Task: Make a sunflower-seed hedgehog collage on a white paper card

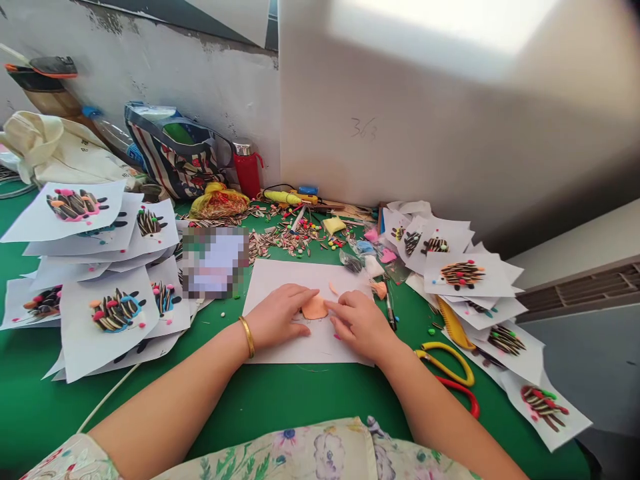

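Observation:
A flattened piece of orange modelling clay (314, 308) lies on a white sheet of paper (290, 273) in front of me. My left hand (283, 317) rests on the paper with fingers stretched out, their tips touching the clay's left and upper edge. From the other side my right hand (361, 327) reaches in, its index fingertip at the clay's right edge and its thumb held apart. A small sliver of orange clay (333, 288) sits just above, and a larger orange lump (380, 289) is at the sheet's right edge. Faint drawn lines show below the flattened clay.
Stacks of paper with seed-and-clay hedgehogs stand left (107, 333) and right (470, 275). Yellow-and-red scissors (453, 363) and a black pen (390, 307) lie on the right. Behind are loose striped seeds (285, 243), a blurred-out phone (215, 262) and a red flask (247, 170).

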Tool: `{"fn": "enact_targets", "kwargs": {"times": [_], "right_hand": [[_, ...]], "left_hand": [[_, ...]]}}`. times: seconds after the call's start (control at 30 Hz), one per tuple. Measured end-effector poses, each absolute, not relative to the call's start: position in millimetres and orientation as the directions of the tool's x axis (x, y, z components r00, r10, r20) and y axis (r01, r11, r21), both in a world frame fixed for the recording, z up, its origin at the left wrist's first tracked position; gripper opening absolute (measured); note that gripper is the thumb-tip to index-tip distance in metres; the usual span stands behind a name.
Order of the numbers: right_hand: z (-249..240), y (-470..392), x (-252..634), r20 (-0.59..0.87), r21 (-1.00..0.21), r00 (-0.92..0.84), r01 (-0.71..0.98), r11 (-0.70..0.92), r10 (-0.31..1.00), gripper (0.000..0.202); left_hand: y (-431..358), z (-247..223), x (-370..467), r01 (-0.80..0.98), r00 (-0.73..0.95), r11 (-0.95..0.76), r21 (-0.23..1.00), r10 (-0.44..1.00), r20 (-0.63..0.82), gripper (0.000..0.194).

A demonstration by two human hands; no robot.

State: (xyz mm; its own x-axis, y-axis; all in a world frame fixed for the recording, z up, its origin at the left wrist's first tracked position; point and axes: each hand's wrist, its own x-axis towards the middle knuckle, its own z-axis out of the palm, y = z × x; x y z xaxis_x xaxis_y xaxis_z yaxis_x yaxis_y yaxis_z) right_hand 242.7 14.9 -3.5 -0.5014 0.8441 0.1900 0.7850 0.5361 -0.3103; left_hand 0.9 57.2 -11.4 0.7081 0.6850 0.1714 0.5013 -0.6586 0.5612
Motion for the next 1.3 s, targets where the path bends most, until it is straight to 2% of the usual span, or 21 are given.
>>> {"fn": "enact_targets", "kwargs": {"times": [0.1,0.2,0.37,0.63,0.83,1.03,1.3], "right_hand": [[-3,15,237,0.213,-0.308,-0.468,0.801,0.513,0.858,0.045],[-4,15,230,0.176,-0.284,-0.467,0.818,0.5,0.866,0.044],[-7,14,224,0.147,-0.27,-0.473,0.825,0.495,0.869,0.041],[-7,16,209,0.171,-0.23,-0.442,0.851,0.472,0.88,0.049],[-3,18,204,0.176,-0.172,-0.432,0.871,0.46,0.884,0.038],[-3,16,204,0.203,-0.191,-0.427,0.866,0.463,0.881,0.04],[-5,14,202,0.187,-0.223,-0.425,0.86,0.46,0.886,0.033]], "left_hand": [[55,-10,1,0.517,0.681,-0.646,0.561,0.708,0.187,0.094],[52,-8,2,0.554,0.657,-0.629,0.545,0.733,0.177,0.099],[49,-8,4,0.571,0.662,-0.639,0.515,0.73,0.171,0.097],[48,-12,4,0.561,0.658,-0.661,0.499,0.721,0.216,0.095],[41,-4,7,0.639,0.641,-0.65,0.411,0.745,0.182,0.09],[34,-3,0,0.669,0.6,-0.569,0.478,0.793,0.104,0.089],[29,-12,-6,0.621,0.59,-0.595,0.511,0.784,0.195,0.087]]}}
